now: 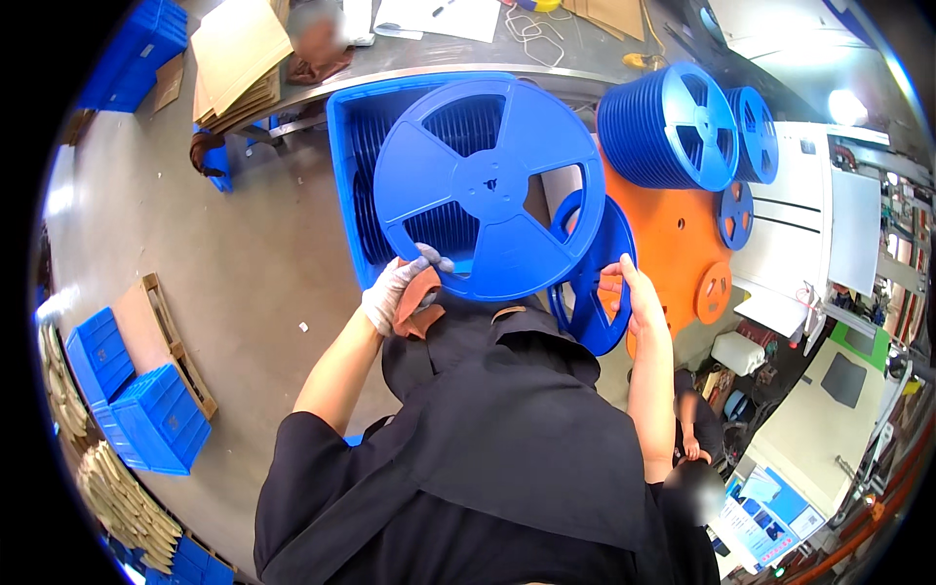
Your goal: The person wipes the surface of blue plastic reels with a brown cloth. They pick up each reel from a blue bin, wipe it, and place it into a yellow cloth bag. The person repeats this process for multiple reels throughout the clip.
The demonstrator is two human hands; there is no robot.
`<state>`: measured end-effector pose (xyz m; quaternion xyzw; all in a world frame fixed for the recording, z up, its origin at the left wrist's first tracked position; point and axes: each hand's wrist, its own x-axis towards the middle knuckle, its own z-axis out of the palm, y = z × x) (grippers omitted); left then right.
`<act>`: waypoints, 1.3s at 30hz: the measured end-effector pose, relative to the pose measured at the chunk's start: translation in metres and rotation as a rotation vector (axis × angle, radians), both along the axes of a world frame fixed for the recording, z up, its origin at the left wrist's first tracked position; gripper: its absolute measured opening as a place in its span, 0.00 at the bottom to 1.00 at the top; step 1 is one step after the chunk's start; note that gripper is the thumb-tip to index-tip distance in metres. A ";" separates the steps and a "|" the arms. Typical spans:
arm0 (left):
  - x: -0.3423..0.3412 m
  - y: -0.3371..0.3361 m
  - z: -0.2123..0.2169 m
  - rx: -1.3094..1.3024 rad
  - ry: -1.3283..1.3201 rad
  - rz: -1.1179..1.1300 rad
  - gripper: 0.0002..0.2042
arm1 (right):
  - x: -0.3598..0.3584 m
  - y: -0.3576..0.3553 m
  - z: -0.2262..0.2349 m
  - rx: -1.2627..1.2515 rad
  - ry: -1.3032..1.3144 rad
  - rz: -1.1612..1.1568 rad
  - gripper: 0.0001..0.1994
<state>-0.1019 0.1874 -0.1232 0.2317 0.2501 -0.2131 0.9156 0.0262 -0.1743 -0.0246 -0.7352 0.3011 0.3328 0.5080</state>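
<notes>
A large blue reel flange [531,239], round with wedge-shaped openings, faces me in front of my waist. My left hand [393,292], in a pale glove, is closed on its lower left rim. A reddish-brown flap [417,300] hangs at that hand's palm; I cannot tell what it is. My right hand [639,292] is bare and grips the right edge of a second blue reel flange [595,317], its fingers reaching through an opening. This second disc is tilted and partly hidden behind the first.
Behind the first disc stands a blue crate [339,146] with many upright reels. An orange board [673,224] at right bears stacked blue reels [634,127] and an orange disc [714,292]. A metal table [409,54] runs along the far side. Another person [692,419] is at lower right.
</notes>
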 end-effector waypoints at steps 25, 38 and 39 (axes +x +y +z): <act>-0.031 0.080 -0.131 1.417 0.414 0.022 0.10 | -0.023 0.005 -0.035 0.166 0.032 0.019 0.25; 0.009 0.091 -0.151 1.611 0.627 -0.141 0.16 | -0.024 0.008 -0.029 0.156 0.001 0.048 0.26; 0.010 0.094 -0.157 1.619 0.609 -0.137 0.16 | -0.024 0.009 -0.029 0.158 0.000 0.047 0.26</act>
